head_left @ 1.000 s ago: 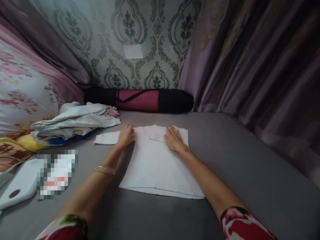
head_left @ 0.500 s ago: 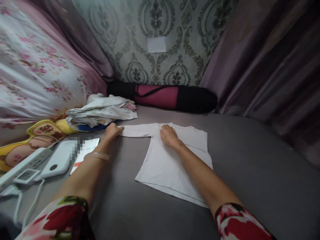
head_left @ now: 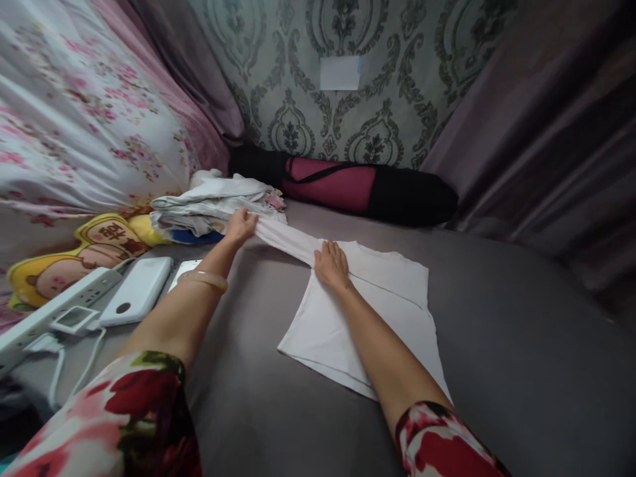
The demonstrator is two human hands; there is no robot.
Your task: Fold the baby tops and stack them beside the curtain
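A white long-sleeved shirt (head_left: 328,331) lies flat on the grey sheet (head_left: 238,397), its right part folded over across the body. My left hand (head_left: 242,226) is closed on the cuff end of the left sleeve (head_left: 288,240), which it holds lifted and stretched out toward the clothes pile. Flat on the shirt near that sleeve's shoulder rests my right hand (head_left: 332,265), fingers extended and pressing the cloth. A pale bangle (head_left: 203,281) circles my left wrist.
Behind my left hand sits a pile of light clothes (head_left: 213,202). Leftward are a yellow cartoon cushion (head_left: 54,278), a power strip (head_left: 84,301), a white power bank (head_left: 136,288) and a phone (head_left: 186,268). A black and maroon long bag (head_left: 332,185) lies along the patterned wall (head_left: 268,86).
My left hand has raised the sleeve end off the sheet and moved it up and away. My right hand stays on the shirt by the shoulder. The view has shifted slightly.
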